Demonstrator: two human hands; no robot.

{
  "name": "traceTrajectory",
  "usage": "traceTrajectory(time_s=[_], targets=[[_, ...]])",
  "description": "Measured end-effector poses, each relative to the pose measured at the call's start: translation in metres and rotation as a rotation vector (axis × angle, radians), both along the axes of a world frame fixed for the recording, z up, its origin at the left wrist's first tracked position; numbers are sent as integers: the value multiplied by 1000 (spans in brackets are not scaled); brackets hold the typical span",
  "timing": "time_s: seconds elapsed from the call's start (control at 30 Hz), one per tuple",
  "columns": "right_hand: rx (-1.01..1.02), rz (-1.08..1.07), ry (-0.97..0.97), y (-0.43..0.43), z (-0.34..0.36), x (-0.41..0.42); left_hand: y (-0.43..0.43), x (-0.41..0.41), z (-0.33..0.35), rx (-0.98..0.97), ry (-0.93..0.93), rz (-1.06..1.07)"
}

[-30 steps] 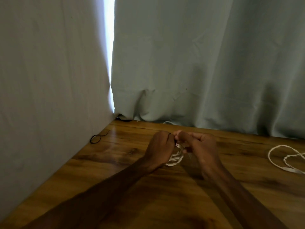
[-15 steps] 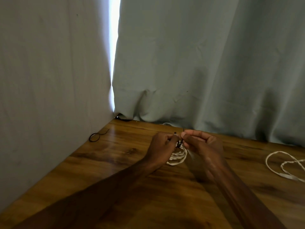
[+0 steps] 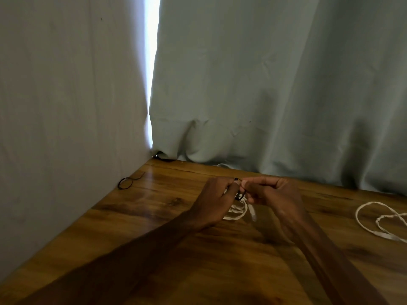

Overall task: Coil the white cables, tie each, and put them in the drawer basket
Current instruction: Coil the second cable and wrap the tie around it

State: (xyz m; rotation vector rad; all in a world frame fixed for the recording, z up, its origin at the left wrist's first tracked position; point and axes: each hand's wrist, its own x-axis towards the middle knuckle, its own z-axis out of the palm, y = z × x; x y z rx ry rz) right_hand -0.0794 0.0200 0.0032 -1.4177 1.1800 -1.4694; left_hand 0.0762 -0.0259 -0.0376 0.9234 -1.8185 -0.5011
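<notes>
Hands meet at frame centre: left hand and right hand each pinch a black tie. Coiled white cable sits just below their fingertips; loose white cable lies at the right edge.

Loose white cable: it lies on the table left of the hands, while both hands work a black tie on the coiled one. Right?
No. The head view shows the loose white cable on the table right of the hands, not left. The left hand and right hand do work a black tie on the coiled cable.
</notes>
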Motion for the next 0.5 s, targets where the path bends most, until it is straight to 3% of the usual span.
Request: traceTrajectory(time_s=[0.5], targets=[[61,33,35,0,2,-5,1,-1,0,79,-47,-33]])
